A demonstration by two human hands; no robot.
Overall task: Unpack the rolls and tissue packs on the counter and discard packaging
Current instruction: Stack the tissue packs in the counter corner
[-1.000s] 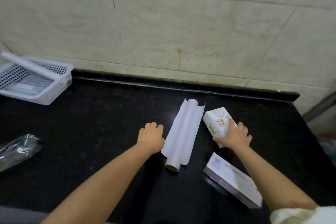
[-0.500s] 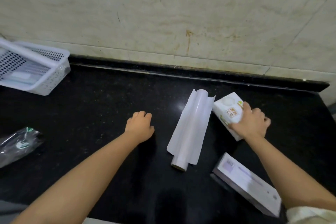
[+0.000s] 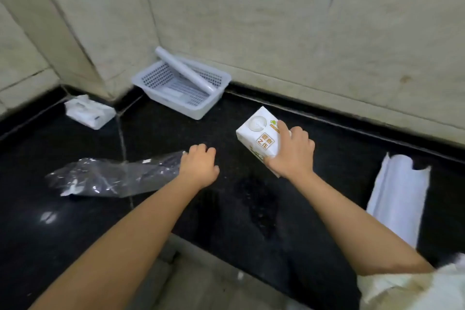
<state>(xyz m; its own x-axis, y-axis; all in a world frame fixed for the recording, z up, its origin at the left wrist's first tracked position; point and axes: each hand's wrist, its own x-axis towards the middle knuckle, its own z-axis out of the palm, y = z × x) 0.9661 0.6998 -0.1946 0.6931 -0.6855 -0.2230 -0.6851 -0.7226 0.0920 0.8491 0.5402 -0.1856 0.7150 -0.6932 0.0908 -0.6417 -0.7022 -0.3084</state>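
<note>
1. The right hand (image 3: 292,152) holds a small white tissue pack with orange writing (image 3: 259,137). The fingers wrap over its top and the thumb is on its side, so the grip is tight on the pack.
2. I cannot tell if the pack sits on the shiny black stone counter (image 3: 234,209) or is a little above it. It is near the middle of the counter, in front of the pale tiled wall (image 3: 302,33).
3. The left hand (image 3: 200,168) is curled, with the fingers bent down. Its knuckles touch the end of a crinkly clear plastic wrapper (image 3: 110,176), which lies flat on the counter to the left. I cannot tell if the hand is pinching the wrapper or just resting by it.
4. A white plastic basket with little holes (image 3: 216,102) sits at the back by the wall. A long white roll (image 3: 183,70) leans across it, one end up on the rim.
5. An opened white tissue pack (image 3: 88,113) sits in the far left corner.
6. A partly unrolled white roll of thin sheet (image 3: 397,196) lies on the counter at the far right, well apart from both hands.
</note>
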